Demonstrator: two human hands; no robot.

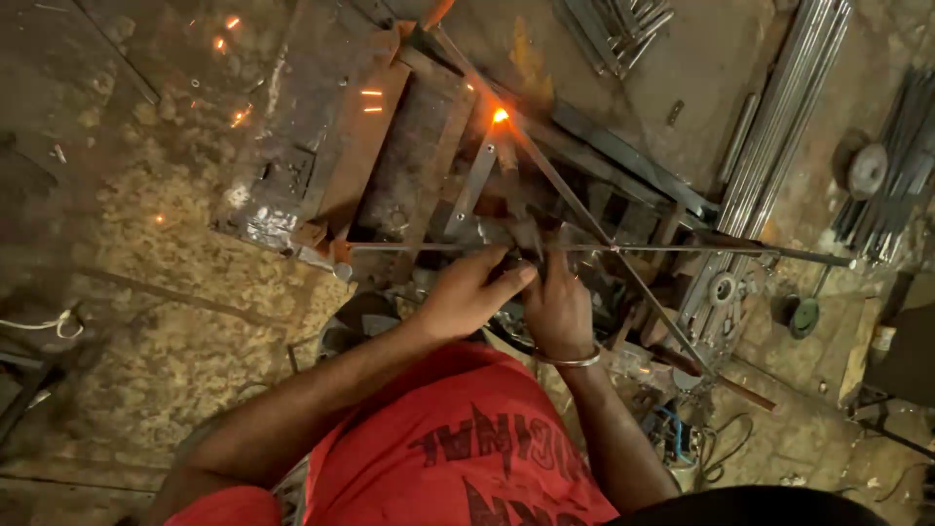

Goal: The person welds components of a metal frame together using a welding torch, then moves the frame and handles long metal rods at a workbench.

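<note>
My left hand (pixel 472 292) reaches in from the lower left, and its fingers and thumb pinch a thin horizontal metal rod (pixel 682 249). Right beside it, touching it, is my right hand (pixel 557 307) with a metal bangle on the wrist. Its fingers are curled at the same rod around a dark metal piece (pixel 529 234), which I cannot make out clearly. A long diagonal rod (pixel 565 185) crosses the horizontal one. A glowing orange spot (pixel 501 115) burns where a flat bar (pixel 474 185) meets the diagonal rod.
The rods lie on a rusty steel work stand (pixel 341 146), with sparks scattered at the upper left. A bundle of steel rods (pixel 779 127) lies at the right, with round discs (pixel 865 170) nearby. Cables (pixel 682 438) trail at the lower right on a rough concrete floor (pixel 146 292).
</note>
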